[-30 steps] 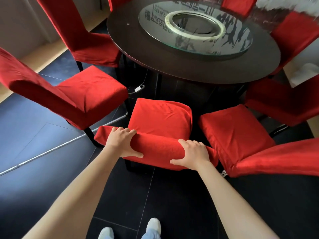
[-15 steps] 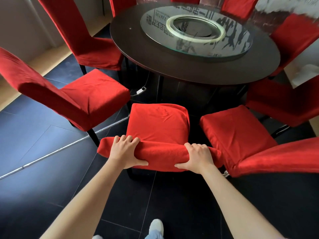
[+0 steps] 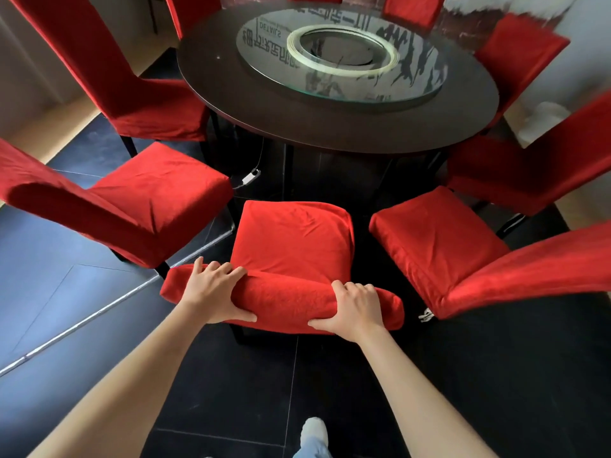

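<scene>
A red-covered chair stands straight in front of me, its seat facing the round dark table. My left hand grips the top of the chair's backrest on the left, fingers over the far side and thumb underneath. On the right part of the same backrest top, my right hand grips in the same way. The chair's front edge lies near the table's base.
Red chairs stand close on both sides: one at the left, one at the right, several more around the table. A glass turntable sits on the table. A white plug and cable hang under it. The floor is of dark tiles.
The chair has slid forward toward the table while both hands keep their grip on the backrest. I have stepped closer behind it.
</scene>
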A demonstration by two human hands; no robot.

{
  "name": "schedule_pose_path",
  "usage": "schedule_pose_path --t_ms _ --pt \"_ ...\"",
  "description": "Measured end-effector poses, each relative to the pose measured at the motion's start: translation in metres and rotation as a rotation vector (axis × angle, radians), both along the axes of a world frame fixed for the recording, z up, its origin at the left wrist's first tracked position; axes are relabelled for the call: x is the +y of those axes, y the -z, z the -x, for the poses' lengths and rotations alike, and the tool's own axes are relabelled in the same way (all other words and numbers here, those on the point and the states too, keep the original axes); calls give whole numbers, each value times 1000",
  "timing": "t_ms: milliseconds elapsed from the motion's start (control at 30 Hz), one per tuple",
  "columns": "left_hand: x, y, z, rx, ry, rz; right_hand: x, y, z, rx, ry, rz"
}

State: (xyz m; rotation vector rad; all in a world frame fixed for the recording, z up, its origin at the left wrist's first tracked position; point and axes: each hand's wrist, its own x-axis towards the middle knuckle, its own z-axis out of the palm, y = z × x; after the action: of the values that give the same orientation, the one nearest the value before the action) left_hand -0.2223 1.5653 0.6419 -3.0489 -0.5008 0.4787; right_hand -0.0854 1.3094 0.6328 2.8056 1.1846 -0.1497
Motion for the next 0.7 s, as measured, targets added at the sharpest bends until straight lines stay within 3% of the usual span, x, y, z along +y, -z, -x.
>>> schedule_pose_path --t_ms 700 --pt "41 5 -13 -27 154 31 29 0 8 29 114 24"
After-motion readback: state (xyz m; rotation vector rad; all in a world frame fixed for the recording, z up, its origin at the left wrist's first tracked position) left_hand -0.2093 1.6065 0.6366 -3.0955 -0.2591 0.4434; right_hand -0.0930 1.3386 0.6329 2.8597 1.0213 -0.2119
